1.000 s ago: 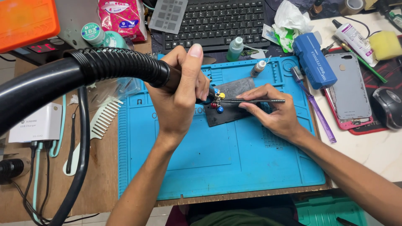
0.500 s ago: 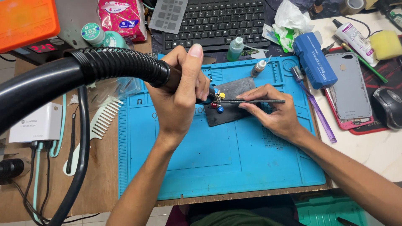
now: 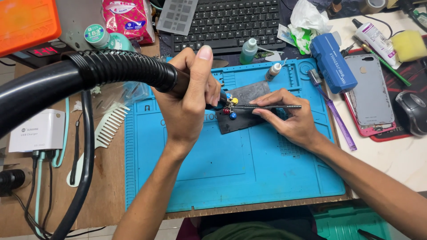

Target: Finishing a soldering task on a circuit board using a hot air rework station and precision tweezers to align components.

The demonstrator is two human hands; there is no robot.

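The left hand (image 3: 191, 95) gripped a black hose-fed handpiece (image 3: 133, 71) while the right hand (image 3: 289, 118) pinched thin tweezers (image 3: 271, 106) over a dark slab (image 3: 244, 111) on the blue mat (image 3: 222, 169).

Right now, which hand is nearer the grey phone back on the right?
Right. The right hand rests on the blue mat, just left of the phone back. The left hand, gripping the hose nozzle, is farther left.
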